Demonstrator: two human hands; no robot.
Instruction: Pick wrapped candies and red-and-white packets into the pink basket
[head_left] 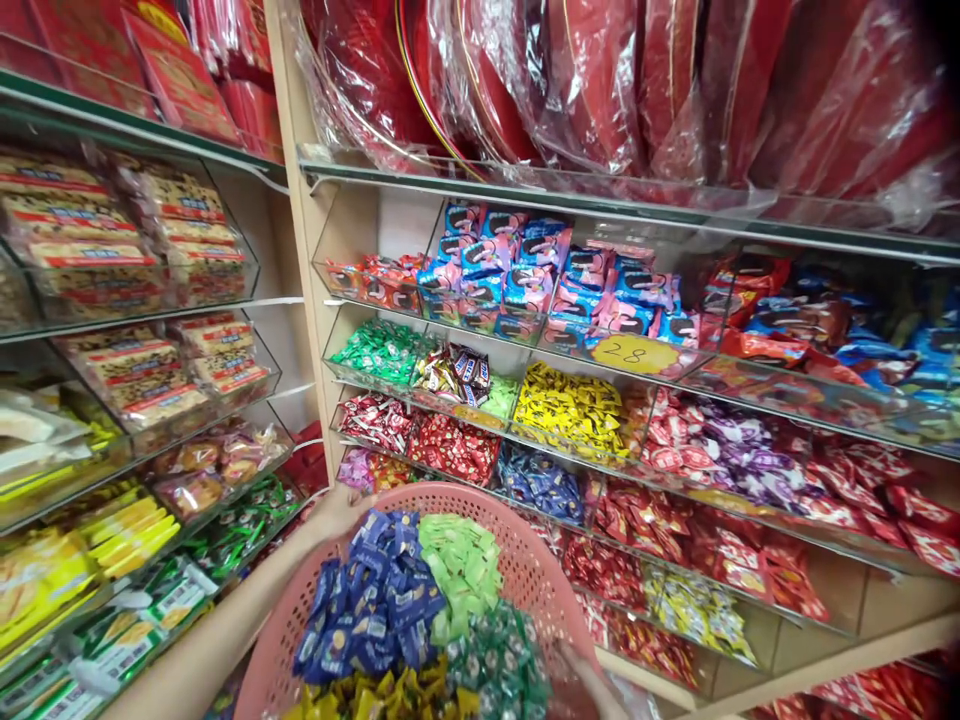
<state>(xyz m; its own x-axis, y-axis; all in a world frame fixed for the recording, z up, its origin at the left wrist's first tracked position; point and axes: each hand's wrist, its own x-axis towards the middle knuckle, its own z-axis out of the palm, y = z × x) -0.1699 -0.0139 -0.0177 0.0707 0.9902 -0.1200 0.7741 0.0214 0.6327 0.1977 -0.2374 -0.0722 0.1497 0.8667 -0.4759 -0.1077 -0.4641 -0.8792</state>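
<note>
A round pink basket (pixel 525 540) with a perforated wall is at the bottom centre. Inside it lie dark blue packets (pixel 375 590), light green packets (pixel 459 570), dark green wrapped candies (pixel 501 660) and yellow packets (pixel 390 695). My left hand (pixel 341 512) grips the basket's far left rim, its fingers closed on the edge. On the right, my right hand (pixel 585 680) is at the basket's near right side, blurred and partly cut off by the bottom edge; its fingers are hard to make out.
Shelves of clear bins hold yellow candies (pixel 574 410), red candies (pixel 454 447), blue candies (pixel 540 482) and blue-pink packs (pixel 495 255). A yellow "28" tag (pixel 634 354) hangs on one shelf. Wrapped red items (pixel 600 80) stand on top. Left shelves hold packaged snacks (pixel 82 235).
</note>
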